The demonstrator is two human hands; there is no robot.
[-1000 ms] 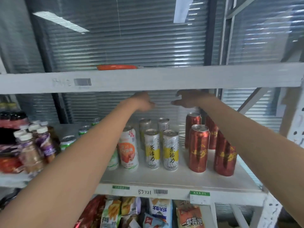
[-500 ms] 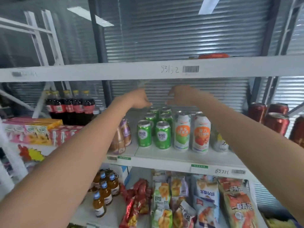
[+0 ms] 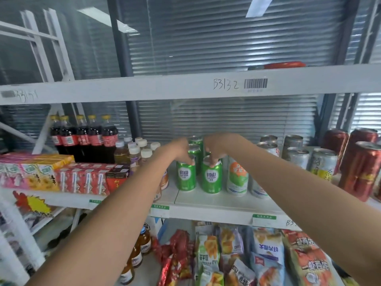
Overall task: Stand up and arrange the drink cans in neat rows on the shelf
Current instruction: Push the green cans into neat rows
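green cans marked "laoshan" stand upright at the middle shelf (image 3: 216, 205) front, under a beam handwritten "b3132". left hand (image 3: 181, 148) pinches the left front can (image 3: 186, 174) rim; right hand (image 3: 216, 146) pinches the right front can (image 3: 212, 176). half a second ago both hands hovered above the cans.

Lighting: bright, even, diffuse. Daylight enters through the slatted blinds (image 3: 226, 38) behind the shelf (image 3: 206, 203); slats at upper centre are washed pale. Ceiling light strips (image 3: 107, 19) show as reflections in the glass, upper left and top right. Shadows soft and faint under the cans. Mild glare on the can tops (image 3: 296, 151) at the shelf's right end. Wide-angle bending of the uprights at left and right edges. Forearms (image 3: 103, 234) in the lower corners soft; packets along the bottom edge slightly smeared.
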